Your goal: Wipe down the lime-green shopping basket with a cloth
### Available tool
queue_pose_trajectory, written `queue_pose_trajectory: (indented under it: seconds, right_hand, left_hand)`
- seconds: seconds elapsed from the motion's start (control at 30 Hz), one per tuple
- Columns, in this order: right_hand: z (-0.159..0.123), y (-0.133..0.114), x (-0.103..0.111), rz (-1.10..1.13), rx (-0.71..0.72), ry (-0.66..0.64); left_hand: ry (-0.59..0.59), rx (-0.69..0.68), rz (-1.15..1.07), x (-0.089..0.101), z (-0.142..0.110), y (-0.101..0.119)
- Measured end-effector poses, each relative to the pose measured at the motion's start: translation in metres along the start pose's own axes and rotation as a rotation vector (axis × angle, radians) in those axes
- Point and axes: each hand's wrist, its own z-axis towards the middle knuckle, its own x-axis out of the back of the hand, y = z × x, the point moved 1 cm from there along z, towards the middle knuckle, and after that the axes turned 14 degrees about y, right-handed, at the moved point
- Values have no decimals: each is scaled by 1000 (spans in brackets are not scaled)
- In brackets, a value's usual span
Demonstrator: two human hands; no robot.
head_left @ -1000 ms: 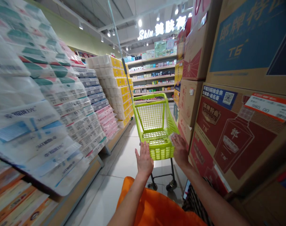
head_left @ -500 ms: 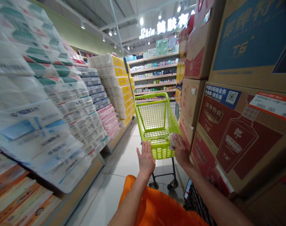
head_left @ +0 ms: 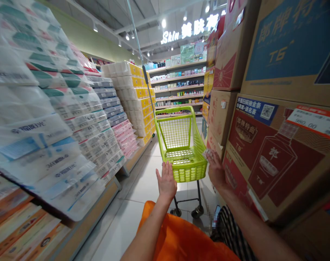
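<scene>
**Q:** From where is this single view taken?
**A:** From a head-worn camera, facing forward and down over the left hand (head_left: 166,182) and right hand (head_left: 216,170).
**Q:** How near?
**A:** Close behind the green shopping cart (head_left: 189,173), looking along the supermarket aisle (head_left: 144,174).

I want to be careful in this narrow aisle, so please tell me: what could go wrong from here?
The lime-green shopping cart runs close to the tall cardboard liquor cartons on the right, so it might bump them. The right hand, right beside them, could scrape too. The small white item pinched in that hand might drop. The high plastic-wrapped toilet paper packs on the left could slide if brushed.
</scene>
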Motion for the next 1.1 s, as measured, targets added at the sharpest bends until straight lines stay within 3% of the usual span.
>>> queue_pose_trajectory:
  seconds: [0.13, 0.2, 0.27, 0.37, 0.43, 0.63, 0.8, 0.87, 1.03, 1.1]
  right_hand:
    - [-18, -56, -13, 134, 96, -72]
    - [-21, -72, -16, 178, 151, -101]
    - [-18, -65, -13, 151, 154, -88]
    - [-8, -33, -4, 24, 58, -4]
    - [-7, -27, -3, -10, 28, 29]
    - [-20, -78, -19, 83, 179, -99]
    - [-4, -25, 2, -48, 20, -11]
    - [-2, -18, 5, -68, -17, 27]
    - [-18, -82, -17, 116, 78, -58]
    - [-21, -94, -19, 160, 97, -86]
  left_hand:
    - [17, -7, -10, -2, -2, 2]
    - [25, -30, -18, -2, -3, 1]
    - [33, -39, -22, -3, -4, 0]
    - [44, -33, -24, -4, -5, 2]
    - [51, -19, -25, -5, -5, 4]
    - [73, -35, -8, -5, -5, 1]
    - [80, -32, -23, -5, -6, 1]
    - [87, -22, -25, -5, -7, 5]
    - [65, -41, -15, -4, -7, 8]
    - [40, -46, -17, -3, -5, 5]
